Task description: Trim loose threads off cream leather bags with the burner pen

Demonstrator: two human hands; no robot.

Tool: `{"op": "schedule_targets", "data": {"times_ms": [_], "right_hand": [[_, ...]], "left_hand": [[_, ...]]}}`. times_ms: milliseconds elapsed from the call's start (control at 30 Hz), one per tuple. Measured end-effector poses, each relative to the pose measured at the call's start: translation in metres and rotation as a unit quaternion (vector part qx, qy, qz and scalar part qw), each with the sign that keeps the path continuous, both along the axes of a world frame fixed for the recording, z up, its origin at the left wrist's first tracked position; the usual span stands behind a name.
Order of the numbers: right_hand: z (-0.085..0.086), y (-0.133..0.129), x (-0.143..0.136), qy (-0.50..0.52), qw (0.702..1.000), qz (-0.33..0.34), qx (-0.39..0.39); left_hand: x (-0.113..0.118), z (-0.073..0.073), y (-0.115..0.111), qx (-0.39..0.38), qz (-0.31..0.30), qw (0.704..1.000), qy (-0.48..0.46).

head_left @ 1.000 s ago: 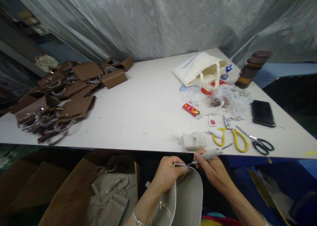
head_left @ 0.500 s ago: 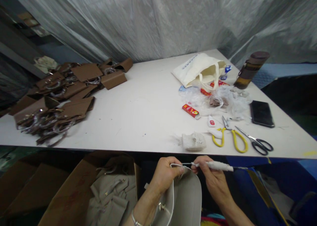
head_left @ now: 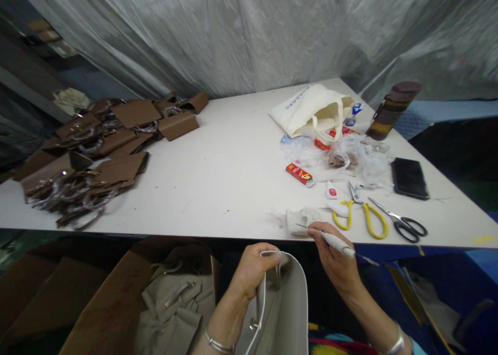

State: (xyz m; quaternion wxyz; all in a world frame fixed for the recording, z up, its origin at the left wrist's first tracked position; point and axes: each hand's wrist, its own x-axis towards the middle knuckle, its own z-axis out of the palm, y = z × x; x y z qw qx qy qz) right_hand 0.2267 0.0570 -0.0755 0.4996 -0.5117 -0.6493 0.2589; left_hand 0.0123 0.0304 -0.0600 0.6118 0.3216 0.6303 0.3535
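Observation:
My left hand (head_left: pixel 254 268) is closed on the upper edge of a light grey-beige bag (head_left: pixel 290 303), thumb inside the rim and fingers outside. The bag hangs in front of me below the table edge, its mouth open and a small metal fitting showing inside. My right hand (head_left: pixel 336 254) grips a thin-tipped tool with a white wrapped handle (head_left: pixel 336 243), like an awl. Its slender tip points left, over a whitish block (head_left: pixel 298 221) at the table's front edge; whether they touch I cannot tell. Just right of this hand lie yellow-handled scissors (head_left: pixel 368 212).
Brown bags (head_left: pixel 136 113) are piled at the table's left. On the right are black-handled scissors (head_left: pixel 408 225), a phone (head_left: pixel 410 177), a bottle (head_left: pixel 395 111), a cream tote (head_left: pixel 311 108), plastic wrap and a red packet (head_left: pixel 299 174). Below, a carton (head_left: pixel 105 292) holds beige bags (head_left: pixel 182 303).
My right hand has moved up from the bag's rim, taking the tool to the whitish block. My left hand has shifted slightly left and down with the bag.

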Motion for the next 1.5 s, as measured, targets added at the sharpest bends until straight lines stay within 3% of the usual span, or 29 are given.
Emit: {"op": "schedule_targets", "data": {"times_ms": [400,500,700,1033,1500], "right_hand": [[-0.003,0.003,0.001,-0.026,0.999,0.007,0.026],[0.003,-0.007,-0.002,0.043,0.999,0.009,-0.022],[0.007,-0.019,-0.013,0.151,0.971,0.109,-0.148],[0.0,-0.018,-0.017,0.128,0.965,0.142,-0.179],[0.006,-0.001,-0.031,0.095,0.967,0.155,-0.177]], "left_hand": [[-0.005,0.004,0.001,-0.029,-0.01,0.999,-0.015],[-0.007,0.003,0.001,-0.032,-0.012,0.999,-0.025],[-0.01,0.002,0.001,-0.035,-0.02,0.998,-0.047],[-0.012,-0.003,-0.002,-0.038,-0.026,0.997,-0.058],[-0.003,0.0,-0.006,-0.005,-0.012,0.999,-0.035]]}}
